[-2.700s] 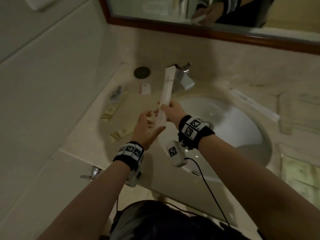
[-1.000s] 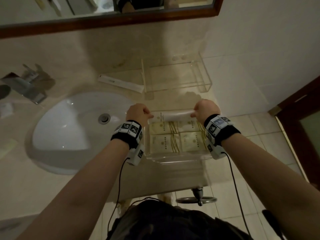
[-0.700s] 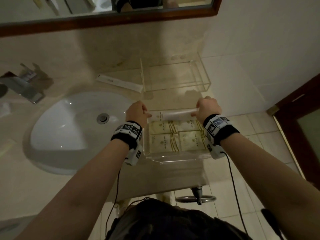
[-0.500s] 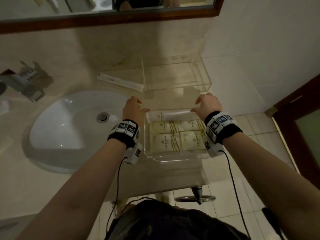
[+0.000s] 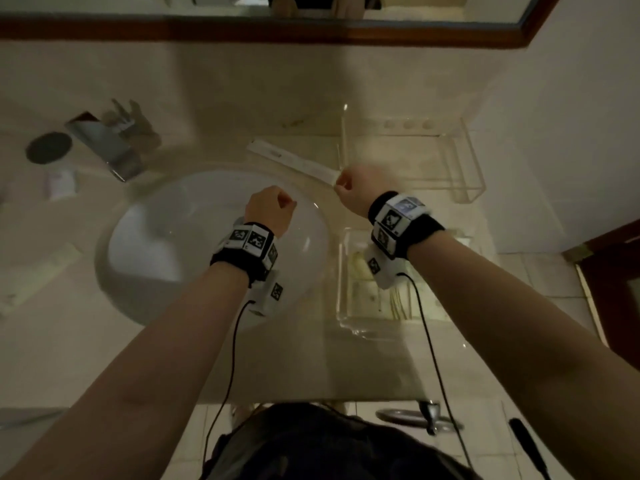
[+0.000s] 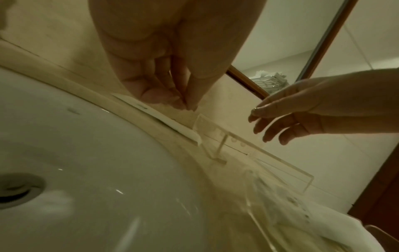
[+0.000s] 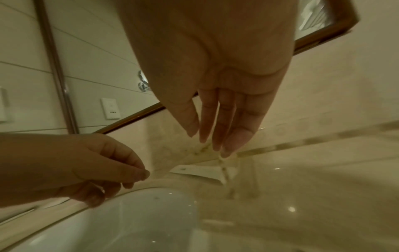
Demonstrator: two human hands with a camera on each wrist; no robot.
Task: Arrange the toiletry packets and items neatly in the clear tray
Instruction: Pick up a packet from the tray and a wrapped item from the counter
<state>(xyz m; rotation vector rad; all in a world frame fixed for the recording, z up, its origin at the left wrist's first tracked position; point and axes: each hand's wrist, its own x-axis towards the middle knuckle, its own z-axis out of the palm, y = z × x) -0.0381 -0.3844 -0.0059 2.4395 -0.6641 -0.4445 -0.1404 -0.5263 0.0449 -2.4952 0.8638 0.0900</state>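
The near clear tray (image 5: 341, 271) stands on the counter right of the sink with beige packets (image 5: 360, 275) lying flat in it; my right wrist hides part of it. A white packet (image 6: 323, 226) shows in that tray in the left wrist view. A long white packet (image 5: 294, 162) (image 6: 170, 122) (image 7: 198, 171) lies on the counter behind the basin. My right hand (image 5: 349, 183) (image 7: 215, 143) hangs just above its right end, fingers straight and empty. My left hand (image 5: 277, 202) (image 6: 183, 104) hovers over the basin, fingers curled against the thumb, holding nothing.
A second clear tray (image 5: 467, 168) stands at the back right against the wall. The white basin (image 5: 173, 244) fills the middle left, with the faucet (image 5: 104, 147), a dark round disc (image 5: 48, 147) and small packets (image 5: 62, 183) beyond it. The counter's front edge is near my body.
Both hands let go of the white packet they had laid in the near tray and moved back and left. The right hand now hangs over the long packet, the left over the basin.
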